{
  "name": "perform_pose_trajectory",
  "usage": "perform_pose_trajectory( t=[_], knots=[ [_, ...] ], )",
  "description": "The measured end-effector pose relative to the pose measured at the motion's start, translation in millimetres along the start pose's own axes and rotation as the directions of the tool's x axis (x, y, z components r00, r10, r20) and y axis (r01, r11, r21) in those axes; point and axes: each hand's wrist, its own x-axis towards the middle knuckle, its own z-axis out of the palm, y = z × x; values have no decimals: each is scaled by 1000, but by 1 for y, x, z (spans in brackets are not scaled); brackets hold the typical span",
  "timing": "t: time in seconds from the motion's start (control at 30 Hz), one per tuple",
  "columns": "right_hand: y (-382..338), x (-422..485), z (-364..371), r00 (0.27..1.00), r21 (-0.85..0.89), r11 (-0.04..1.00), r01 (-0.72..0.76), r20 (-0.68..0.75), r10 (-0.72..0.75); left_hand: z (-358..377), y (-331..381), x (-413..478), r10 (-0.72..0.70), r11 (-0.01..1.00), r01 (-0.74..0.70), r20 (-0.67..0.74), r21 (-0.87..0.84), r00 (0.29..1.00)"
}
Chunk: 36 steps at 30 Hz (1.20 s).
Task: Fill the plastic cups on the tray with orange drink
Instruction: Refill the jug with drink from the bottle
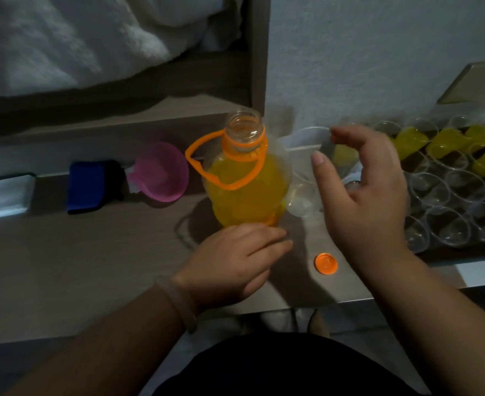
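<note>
An uncapped bottle of orange drink (247, 181) with an orange carry loop stands upright on the table. My left hand (235, 261) lies with straight fingers on the table at the bottle's base. My right hand (364, 181) hovers, fingers loosely curved and holding nothing, over the left end of the tray (450, 254). The tray carries several clear plastic cups (447, 224); several at the back are filled with orange drink (447, 141). An empty clear cup (302, 195) sits between the bottle and my right hand. One partly filled cup (342, 155) shows behind my fingers.
The bottle's orange cap (325, 263) lies on the table near my right wrist. A pink funnel (161, 172), a blue cloth (92, 185) and a white box (4, 192) sit to the left. A bed with a white blanket (64, 38) is behind.
</note>
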Motion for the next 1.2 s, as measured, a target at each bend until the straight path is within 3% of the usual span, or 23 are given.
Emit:
perform_pose_trajectory(
  t=[0.1, 0.17, 0.27, 0.37, 0.47, 0.63, 0.73, 0.8, 0.9, 1.03, 1.2],
  knots=[
    [-9, -6, 5, 998, 51, 999, 4, 56, -7, -5, -2, -7, 32, 998, -30, -34, 49, 999],
    [-15, -10, 8, 989, 108, 991, -80, 132, 65, -8, -3, -10, 43, 996, -38, -73, 75, 996],
    [-28, -10, 15, 899, 146, 922, -358, 322, 297, -12, -8, -16, 13, 996, -1, -137, 85, 990],
    [-39, -6, 24, 810, 51, 893, -447, 448, 379, -14, -13, -21, -34, 991, 59, -202, 122, 979],
    [-45, 0, 33, 786, 51, 895, -444, 501, 361, -12, -18, -25, -66, 986, 99, -233, 135, 970],
    [-36, 1, 36, 827, 84, 926, -367, 485, 284, -2, -24, -41, -108, 985, 137, -242, 103, 964],
    [-29, 1, 32, 836, 91, 934, -346, 482, 263, 1, -27, -47, -234, 968, 250, -284, 20, 930],
    [-25, 2, 29, 833, 120, 935, -335, 502, 234, 3, -27, -47, -387, 920, 386, -298, -63, 873],
    [-19, 5, 25, 823, 185, 929, -319, 541, 175, 7, -27, -41, -573, 818, 537, -211, -206, 792],
    [-13, 7, 23, 808, 242, 918, -313, 575, 124, 13, -24, -22, -689, 696, 636, -61, -334, 722],
    [-15, 3, 23, 810, 228, 927, -297, 575, 118, 29, -25, -12, -747, 580, 614, -50, -536, 663]
  ],
)
